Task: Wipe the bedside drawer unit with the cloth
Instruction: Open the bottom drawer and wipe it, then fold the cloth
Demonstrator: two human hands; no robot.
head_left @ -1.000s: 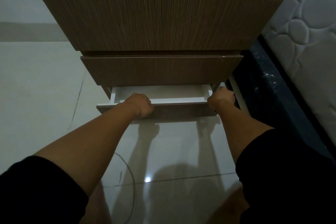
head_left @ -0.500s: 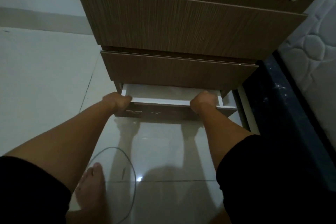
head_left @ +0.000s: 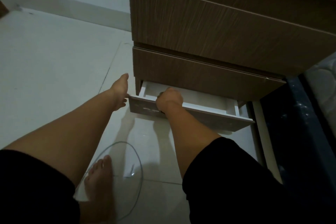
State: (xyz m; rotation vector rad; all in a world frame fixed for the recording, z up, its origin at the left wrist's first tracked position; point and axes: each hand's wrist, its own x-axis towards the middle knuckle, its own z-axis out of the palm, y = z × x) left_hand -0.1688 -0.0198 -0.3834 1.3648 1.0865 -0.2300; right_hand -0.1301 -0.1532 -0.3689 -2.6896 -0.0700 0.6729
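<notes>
Gripping the bottom drawer of the bedside drawer unit, pulled partway out low over the floor.

Right hand is hooking curled fingers over the drawer's top edge near its left end; left hand is hanging just beside the drawer's left corner, fingers straight and holding nothing. A bare foot and a thin cable loop are lying on the tiles, and a mattress is showing at the right.
</notes>
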